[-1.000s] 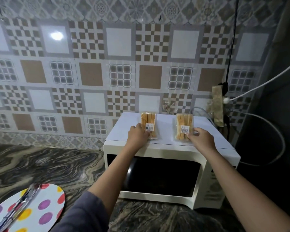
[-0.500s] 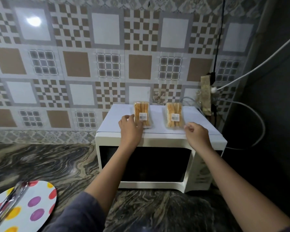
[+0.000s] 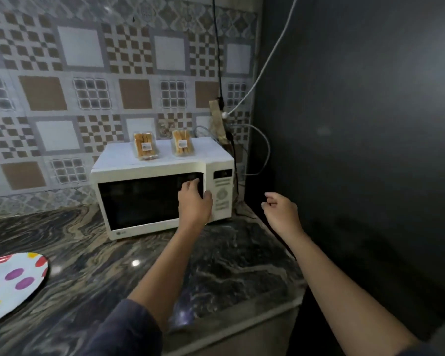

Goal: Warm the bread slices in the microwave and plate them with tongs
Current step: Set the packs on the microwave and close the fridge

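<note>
Both hands have come down off the top of the microwave (image 3: 123, 160) since a second ago. From the head view, the left hand (image 3: 194, 201) now curls its fingers round the right edge of the closed microwave door (image 3: 139, 201), thumb beside the control panel (image 3: 222, 194). The right hand (image 3: 280, 209) hovers near the dark wall (image 3: 357, 124), fingers loosely bent, holding nothing. One bread pack (image 3: 145, 149) and a second bread pack (image 3: 182, 146) lie side by side on the microwave's top. The spotted plate (image 3: 13, 283) sits on the counter (image 3: 229, 253), far left.
</note>
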Demonstrator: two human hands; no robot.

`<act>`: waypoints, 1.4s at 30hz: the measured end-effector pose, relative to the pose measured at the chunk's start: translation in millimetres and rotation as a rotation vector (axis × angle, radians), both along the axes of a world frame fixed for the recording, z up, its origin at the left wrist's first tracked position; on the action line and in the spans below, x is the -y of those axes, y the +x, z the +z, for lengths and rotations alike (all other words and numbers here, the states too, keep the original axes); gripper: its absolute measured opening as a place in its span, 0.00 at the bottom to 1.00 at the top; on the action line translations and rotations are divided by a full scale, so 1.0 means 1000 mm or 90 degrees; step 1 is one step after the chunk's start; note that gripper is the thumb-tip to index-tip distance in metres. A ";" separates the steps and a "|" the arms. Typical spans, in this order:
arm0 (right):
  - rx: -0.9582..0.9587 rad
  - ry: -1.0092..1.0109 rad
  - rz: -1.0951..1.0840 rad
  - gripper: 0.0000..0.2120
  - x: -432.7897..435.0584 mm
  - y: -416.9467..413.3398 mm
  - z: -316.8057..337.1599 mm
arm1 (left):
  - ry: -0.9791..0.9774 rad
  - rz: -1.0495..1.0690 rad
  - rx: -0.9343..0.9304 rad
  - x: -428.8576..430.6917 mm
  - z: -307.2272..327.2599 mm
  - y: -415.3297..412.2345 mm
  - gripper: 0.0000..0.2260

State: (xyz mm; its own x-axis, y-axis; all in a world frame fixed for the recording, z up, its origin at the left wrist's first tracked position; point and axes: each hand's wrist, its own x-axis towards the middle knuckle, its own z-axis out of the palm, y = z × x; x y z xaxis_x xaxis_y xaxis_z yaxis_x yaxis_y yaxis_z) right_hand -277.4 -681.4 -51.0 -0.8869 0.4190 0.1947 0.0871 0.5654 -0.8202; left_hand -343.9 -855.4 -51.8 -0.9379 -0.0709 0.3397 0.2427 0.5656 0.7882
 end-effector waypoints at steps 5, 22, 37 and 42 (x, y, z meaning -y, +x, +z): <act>0.009 -0.001 -0.055 0.18 -0.029 0.123 -0.014 | -0.019 -0.126 0.042 -0.047 -0.030 0.100 0.18; -0.043 -0.032 -0.483 0.13 -0.206 0.436 -0.029 | -0.021 -0.637 0.068 -0.325 -0.063 0.365 0.13; -0.020 -0.060 -0.769 0.15 -0.491 0.525 -0.034 | -0.124 -0.915 0.053 -0.671 -0.056 0.421 0.16; -0.025 -0.076 -0.800 0.17 -0.579 0.530 -0.030 | -0.129 -0.941 0.022 -0.777 -0.042 0.423 0.15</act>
State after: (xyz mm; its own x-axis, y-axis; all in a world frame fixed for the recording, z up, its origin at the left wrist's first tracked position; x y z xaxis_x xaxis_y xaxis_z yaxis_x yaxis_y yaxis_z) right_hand 252.5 -102.6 -80.7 0.1403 0.9835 0.1145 0.4841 0.0327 -0.8744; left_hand 79.0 -78.0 -93.6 -0.1252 0.9710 0.2034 0.6630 -0.0707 0.7453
